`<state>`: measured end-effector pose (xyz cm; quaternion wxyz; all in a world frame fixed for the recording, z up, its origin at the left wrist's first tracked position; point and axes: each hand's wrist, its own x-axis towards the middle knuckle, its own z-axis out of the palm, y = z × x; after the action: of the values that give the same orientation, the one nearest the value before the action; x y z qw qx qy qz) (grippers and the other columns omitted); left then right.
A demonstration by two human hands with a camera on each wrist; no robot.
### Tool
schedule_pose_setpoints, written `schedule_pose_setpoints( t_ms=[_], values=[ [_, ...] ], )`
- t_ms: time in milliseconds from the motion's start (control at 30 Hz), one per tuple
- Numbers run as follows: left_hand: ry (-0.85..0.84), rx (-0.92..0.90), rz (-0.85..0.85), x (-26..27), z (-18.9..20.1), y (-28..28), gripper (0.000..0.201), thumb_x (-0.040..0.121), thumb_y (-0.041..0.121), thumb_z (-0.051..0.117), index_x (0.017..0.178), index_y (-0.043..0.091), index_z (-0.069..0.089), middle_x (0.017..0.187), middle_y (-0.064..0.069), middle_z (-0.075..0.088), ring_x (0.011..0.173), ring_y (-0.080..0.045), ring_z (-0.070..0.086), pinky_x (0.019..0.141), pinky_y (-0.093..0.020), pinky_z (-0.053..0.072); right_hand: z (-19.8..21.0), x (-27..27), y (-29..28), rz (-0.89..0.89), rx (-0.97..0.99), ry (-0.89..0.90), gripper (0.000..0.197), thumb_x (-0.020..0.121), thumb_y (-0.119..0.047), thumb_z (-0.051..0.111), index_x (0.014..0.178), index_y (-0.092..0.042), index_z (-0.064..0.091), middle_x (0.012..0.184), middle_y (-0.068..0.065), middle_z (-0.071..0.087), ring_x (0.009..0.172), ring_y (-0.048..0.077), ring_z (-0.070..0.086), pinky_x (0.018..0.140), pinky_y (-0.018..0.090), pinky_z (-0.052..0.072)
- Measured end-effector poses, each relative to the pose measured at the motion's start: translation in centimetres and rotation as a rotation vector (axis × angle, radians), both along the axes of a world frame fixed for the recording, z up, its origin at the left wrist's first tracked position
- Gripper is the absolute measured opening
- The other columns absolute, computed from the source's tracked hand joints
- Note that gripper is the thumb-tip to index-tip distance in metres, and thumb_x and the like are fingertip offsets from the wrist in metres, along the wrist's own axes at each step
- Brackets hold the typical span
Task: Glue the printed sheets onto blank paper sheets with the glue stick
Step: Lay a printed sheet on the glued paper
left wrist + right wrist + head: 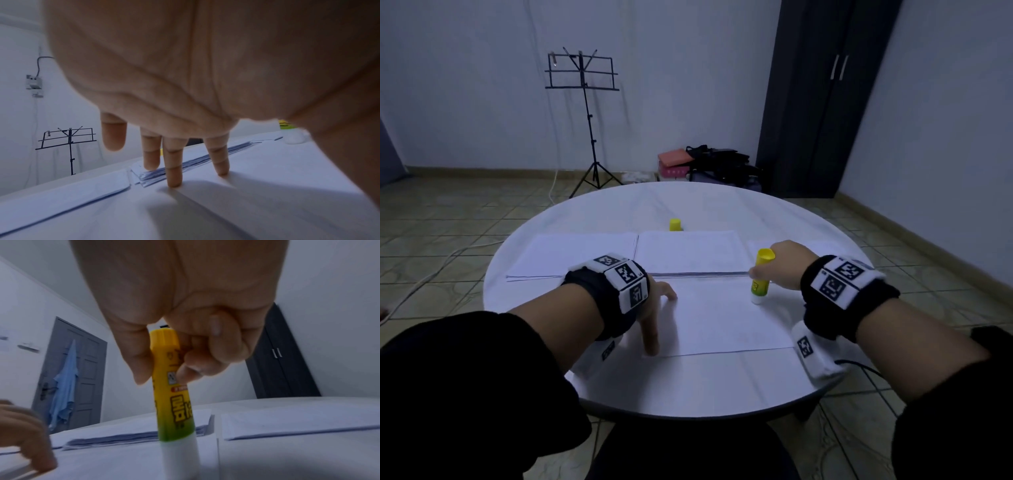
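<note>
Right hand (786, 265) grips glue stick (760, 277) upright, tip on sheet (722, 318) at table (688, 383) centre, 3 o'clock edge. Left hand (654, 308), fingers straight, pins 9 o'clock side. Risk: a hard stroke could wrinkle the sheet if the pinning slips.

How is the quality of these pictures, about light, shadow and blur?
Head view: dim, bluish light; wide-angle bending curves the floor tiles. Left wrist view: the left hand close to the lens is soft, and its fingers throw dark shadows on the sheet. Right wrist view: the glue stick is fairly sharp, the edges smeared.
</note>
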<state>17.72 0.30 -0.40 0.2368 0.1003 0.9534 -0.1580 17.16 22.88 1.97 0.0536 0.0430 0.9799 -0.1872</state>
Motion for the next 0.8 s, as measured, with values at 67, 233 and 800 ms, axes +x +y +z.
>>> schedule_pose_setpoints(
  t_ms=[67,233,800],
  values=[
    [-0.003,0.002,0.006,-0.1,0.0,-0.1,0.108,0.055,0.058,0.083,0.144,0.044,0.022,0.137,0.001,0.045,0.128,-0.023,0.041,0.097,-0.034,0.036,0.1,1.0,0.6,0.016,0.005,-0.024,0.031,0.082,-0.040,0.064,0.079,-0.013,0.049,0.081,0.001,0.051,0.069,0.015,0.047,0.056,0.025,0.034],
    [-0.011,0.006,0.009,-0.2,0.0,0.0,0.110,0.053,0.060,0.083,0.143,0.045,0.022,0.136,0.001,0.045,0.129,-0.022,0.040,0.099,-0.034,0.036,0.7,4.4,2.8,0.061,-0.109,-0.114,0.026,0.078,-0.033,0.069,0.080,-0.010,0.058,0.074,0.003,0.058,0.065,0.017,0.051,0.056,0.025,0.038],
    [0.057,-0.021,-0.007,0.9,0.1,0.8,0.102,0.057,0.053,0.080,0.141,0.035,0.025,0.140,0.004,0.040,0.130,-0.020,0.038,0.106,-0.038,0.037,-2.8,2.1,5.6,-0.155,-0.592,-0.103,0.028,0.080,-0.006,0.066,0.103,-0.018,0.056,0.114,0.011,0.064,0.079,0.022,0.054,0.056,0.024,0.035]
  ],
)
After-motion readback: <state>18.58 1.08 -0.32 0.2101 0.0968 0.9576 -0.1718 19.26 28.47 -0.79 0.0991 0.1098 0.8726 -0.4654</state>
